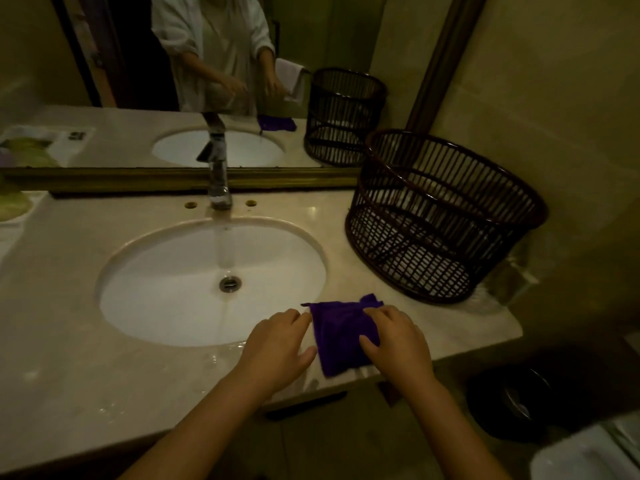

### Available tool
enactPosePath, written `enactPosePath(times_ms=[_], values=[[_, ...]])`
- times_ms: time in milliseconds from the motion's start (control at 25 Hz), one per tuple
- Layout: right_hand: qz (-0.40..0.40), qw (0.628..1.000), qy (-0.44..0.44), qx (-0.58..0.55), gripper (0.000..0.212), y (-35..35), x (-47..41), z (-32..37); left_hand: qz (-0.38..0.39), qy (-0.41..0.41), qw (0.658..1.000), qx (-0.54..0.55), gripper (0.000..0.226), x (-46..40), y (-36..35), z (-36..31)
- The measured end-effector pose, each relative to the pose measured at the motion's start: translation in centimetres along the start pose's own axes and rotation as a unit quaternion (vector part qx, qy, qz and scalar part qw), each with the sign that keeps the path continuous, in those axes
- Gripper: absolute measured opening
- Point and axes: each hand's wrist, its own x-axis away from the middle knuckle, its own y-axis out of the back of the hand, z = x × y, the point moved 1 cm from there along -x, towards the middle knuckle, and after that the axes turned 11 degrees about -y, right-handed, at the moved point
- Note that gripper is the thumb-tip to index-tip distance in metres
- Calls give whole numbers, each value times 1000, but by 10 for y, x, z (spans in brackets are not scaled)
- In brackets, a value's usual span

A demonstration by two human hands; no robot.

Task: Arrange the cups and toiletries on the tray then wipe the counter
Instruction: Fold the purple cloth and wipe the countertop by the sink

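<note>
A folded purple cloth [341, 332] lies on the beige marble counter [104, 375] near its front edge, to the right of the sink. My right hand [398, 341] rests on the cloth's right side, fingers spread over it. My left hand [277, 344] lies flat on the counter with its fingertips touching the cloth's left edge. At the far left edge a white tray [14, 216] shows in part, with something greenish on it; no cups can be made out.
A white oval sink [156, 289] has water running from the chrome tap [218, 181] into the drain. Water drops sit on the counter by the sink's front. A dark slatted basket [443, 216] stands at the right. A mirror is behind; a dark bin [512, 403] is on the floor.
</note>
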Motion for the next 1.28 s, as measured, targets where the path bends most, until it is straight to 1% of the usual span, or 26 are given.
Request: enactPosePath(times_ms=[80,240,400,480,600,680,760,880,960,1040,1120,1280], values=[[30,999,4,17,54,-5,-16,-17,16,-7,1000,14,50,-25,-17,-7],[82,995,29,42,58,-23,-43,-36,82,-17,996,-12,58,-59,-50,-15],[145,985,77,52,63,-49,-57,-47,158,30,987,-33,65,-72,-81,-21],[164,980,95,56,62,-59,-62,-55,176,55,982,-39,64,-72,-93,-24],[160,979,116,41,60,-67,-64,-63,183,85,978,-43,63,-71,-99,-28],[147,980,134,26,56,-70,-62,-67,171,92,980,-40,60,-73,-99,-33],[129,982,136,-1,50,-72,-59,-69,145,101,984,-17,52,-75,-97,-35],[93,982,150,-60,33,-71,-56,-68,96,123,988,10,37,-74,-97,-40],[94,978,169,-80,21,-71,-57,-66,58,136,989,23,31,-70,-97,-45],[101,971,187,-106,18,-69,-57,-64,21,148,988,26,29,-64,-95,-48],[91,962,217,-140,17,-63,-59,-58,-23,162,986,28,29,-57,-87,-50],[68,943,271,-183,17,-47,-58,-26,-95,192,977,11,31,-35,-58,-41]])
